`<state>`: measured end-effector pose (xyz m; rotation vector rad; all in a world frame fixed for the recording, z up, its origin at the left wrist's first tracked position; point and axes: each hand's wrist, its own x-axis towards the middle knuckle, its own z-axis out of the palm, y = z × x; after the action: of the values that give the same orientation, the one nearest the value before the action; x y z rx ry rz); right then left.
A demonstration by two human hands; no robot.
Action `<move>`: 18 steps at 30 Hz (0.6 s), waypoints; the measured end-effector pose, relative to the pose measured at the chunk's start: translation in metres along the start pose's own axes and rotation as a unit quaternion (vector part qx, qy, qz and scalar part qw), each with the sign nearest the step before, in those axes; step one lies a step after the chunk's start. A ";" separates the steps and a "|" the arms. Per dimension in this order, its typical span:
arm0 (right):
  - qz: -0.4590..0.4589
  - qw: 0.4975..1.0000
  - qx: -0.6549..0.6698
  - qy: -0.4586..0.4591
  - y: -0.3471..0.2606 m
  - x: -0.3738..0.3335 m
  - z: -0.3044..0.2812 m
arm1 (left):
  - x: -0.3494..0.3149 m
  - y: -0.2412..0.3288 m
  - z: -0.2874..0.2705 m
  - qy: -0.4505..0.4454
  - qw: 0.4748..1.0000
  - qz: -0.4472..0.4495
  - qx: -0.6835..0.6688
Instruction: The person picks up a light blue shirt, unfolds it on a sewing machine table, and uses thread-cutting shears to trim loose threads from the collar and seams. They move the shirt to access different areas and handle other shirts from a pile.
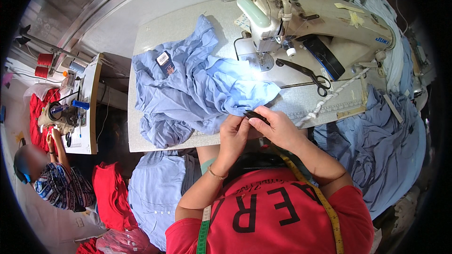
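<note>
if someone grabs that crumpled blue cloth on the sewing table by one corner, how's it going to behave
The blue cloth lies in many soft folds, so it would probably hang limp and stretch out rather than hold its shape. It looks thin, likely light. Part drapes over the table edge and the left hand and right hand hold one end, so it may drag.

garment [197, 89]: light blue, plain, with a small black tag carrying a white patch
small piece [256, 115] between the left hand [234, 134] and right hand [278, 129]: black
sewing machine [325, 19]: cream, with a black panel on its front
worktop [188, 23]: pale grey
scissors [306, 73]: black
cord [332, 96]: white, twisted
measuring tape [325, 204]: yellow on the right, green on the left
shirt [278, 216]: red with black letters
bracelet [215, 175]: gold
thread spools [43, 65], far left: red
cloth heap [110, 193], near left: red
co-worker's top [63, 186]: dark blue, patterned
</note>
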<state>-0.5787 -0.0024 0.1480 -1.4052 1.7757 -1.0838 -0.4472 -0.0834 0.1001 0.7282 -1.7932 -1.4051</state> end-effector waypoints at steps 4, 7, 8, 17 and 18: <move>-0.023 0.999 -0.030 0.011 0.003 0.000 0.002 | 0.001 -0.001 -0.001 -0.003 1.000 0.016 0.000; -0.032 0.998 -0.040 0.021 0.003 0.000 0.003 | 0.001 -0.002 -0.001 -0.004 1.000 0.012 -0.009; -0.035 0.998 -0.046 0.026 0.004 0.000 0.004 | 0.001 -0.003 -0.001 -0.003 1.000 0.010 -0.015; 0.022 0.970 -0.162 0.179 0.010 0.004 -0.035 | 0.001 0.006 0.001 0.008 0.987 -0.072 -0.145; 0.057 0.931 -0.292 0.211 0.023 0.007 -0.048 | 0.001 0.006 -0.001 0.000 0.984 -0.080 -0.159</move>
<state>-0.6320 0.0041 0.1500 -1.4351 2.6179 -0.8728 -0.4471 -0.0836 0.1063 0.7122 -1.4849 -1.7469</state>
